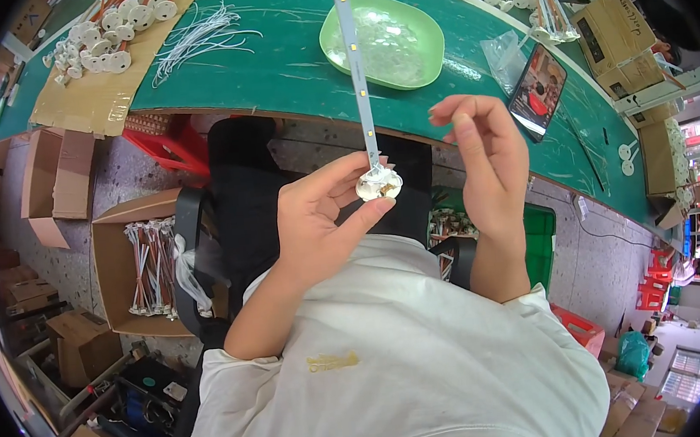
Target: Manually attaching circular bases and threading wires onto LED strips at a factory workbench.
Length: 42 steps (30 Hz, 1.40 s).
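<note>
In my left hand (317, 217) I hold a narrow LED strip (361, 93) by its lower end, where a small white round base (379, 186) is fixed. The strip stands upright, reaching up past the green bowl in the picture. My thumb and fingers close around the base, which has a brownish spot inside. My right hand (491, 169) is raised to the right, apart from the strip, its fingers curled and the thumb near them; anything between them is hidden or too small to make out. The light green bowl (437, 40) on the table holds many small clear pieces.
Across the green table (287, 66) lie white wires (201, 40), white round-based parts (121, 26) on cardboard, and a propped phone (539, 92). More such parts lie at the far right. A cardboard box (116, 301) of strips stands left of my chair, a green crate (542, 243) right.
</note>
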Motion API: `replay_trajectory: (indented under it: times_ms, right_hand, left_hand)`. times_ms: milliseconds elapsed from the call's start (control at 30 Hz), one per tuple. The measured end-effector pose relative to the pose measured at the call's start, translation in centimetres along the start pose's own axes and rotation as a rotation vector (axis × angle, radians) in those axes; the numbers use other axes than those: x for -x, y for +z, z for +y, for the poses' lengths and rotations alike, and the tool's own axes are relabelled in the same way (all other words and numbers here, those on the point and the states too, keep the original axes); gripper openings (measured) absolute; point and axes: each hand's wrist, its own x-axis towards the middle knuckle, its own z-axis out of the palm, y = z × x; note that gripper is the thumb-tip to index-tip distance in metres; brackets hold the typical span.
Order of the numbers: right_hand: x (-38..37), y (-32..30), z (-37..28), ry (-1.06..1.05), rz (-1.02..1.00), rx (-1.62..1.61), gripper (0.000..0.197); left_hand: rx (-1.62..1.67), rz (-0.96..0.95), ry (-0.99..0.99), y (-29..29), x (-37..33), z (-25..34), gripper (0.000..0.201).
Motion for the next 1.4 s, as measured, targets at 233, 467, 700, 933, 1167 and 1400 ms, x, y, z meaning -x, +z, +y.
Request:
replay_trajectory:
  times_ms: [233,467,700,933,1167,1400]
  right_hand:
    - [-1.8,-2.5,1.5,-0.096,0.183,-0.252,0.014]
    - [-2.9,-5.8,0.3,0.089,0.018,-1.198,0.011]
    - [-4.1,-3.9,2.0,-0.057,0.195,-0.214,0.025]
    - [-11.5,-2.7,4.3,-0.215,0.175,0.826,0.018]
    - [-15.0,-1.3,4.7,-0.292,-0.318,0.877,0.028]
    - [-14.3,-0.4,4.5,-0.284,-0.568,0.834,0.02]
  left_hand:
    - [0.091,0.019,-0.046,-0.3,0.2,-0.4,0.044]
    - [0.145,0.074,-0.039,-1.6,-0.1,-0.1,0.044]
    - [0.143,0.079,-0.048,-2.3,-0.2,0.2,0.044]
    - [0.126,0.08,-0.033,-2.8,0.0,0.3,0.044]
    - [0.069,0.149,-0.048,-3.4,0.0,0.3,0.048]
    - [0.099,0.11,-0.111,-3.6,0.1,-0.1,0.051]
